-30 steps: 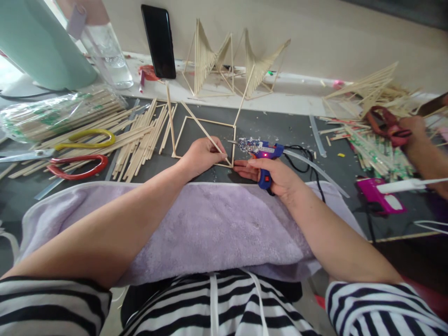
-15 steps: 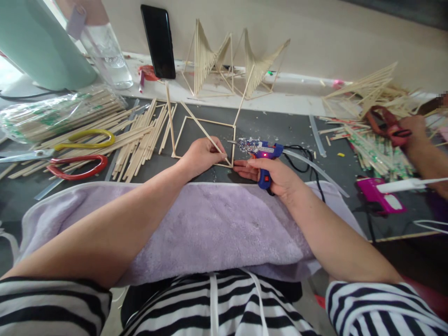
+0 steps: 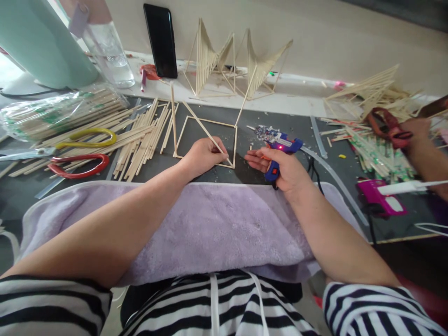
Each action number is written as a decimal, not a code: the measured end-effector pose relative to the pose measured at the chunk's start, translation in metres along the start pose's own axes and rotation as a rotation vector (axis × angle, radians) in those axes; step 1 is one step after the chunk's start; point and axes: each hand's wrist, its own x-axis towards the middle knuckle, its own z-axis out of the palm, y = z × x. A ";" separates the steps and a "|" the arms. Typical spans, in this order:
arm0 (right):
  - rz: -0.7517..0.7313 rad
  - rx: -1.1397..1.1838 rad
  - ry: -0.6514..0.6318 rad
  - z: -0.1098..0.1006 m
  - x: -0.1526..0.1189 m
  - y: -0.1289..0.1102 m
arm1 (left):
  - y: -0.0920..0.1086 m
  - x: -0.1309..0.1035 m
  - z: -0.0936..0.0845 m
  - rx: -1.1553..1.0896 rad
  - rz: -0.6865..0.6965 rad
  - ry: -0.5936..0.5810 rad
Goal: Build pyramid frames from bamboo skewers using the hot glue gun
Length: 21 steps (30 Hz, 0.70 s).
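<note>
The right hand, curled round the glue gun with some fingers extended, has drawn back toward three o'clock, so its nozzle stands apart from the wooden frame. Only the left hand now works there, pinching a slanted stick whose lower end sits at the frame's five-o'clock corner, though whether they touch is hard to tell

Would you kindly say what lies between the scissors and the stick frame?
The head view shows loose wooden sticks and a translucent strip between the scissors and stick frame.
</note>
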 end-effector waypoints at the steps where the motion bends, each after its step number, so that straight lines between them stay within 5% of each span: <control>1: -0.005 -0.005 0.001 -0.003 0.001 -0.001 | 0.001 0.000 0.000 -0.002 -0.002 -0.001; 21: 0.152 0.026 -0.005 -0.010 0.010 -0.001 | -0.002 0.001 -0.001 0.011 0.009 -0.006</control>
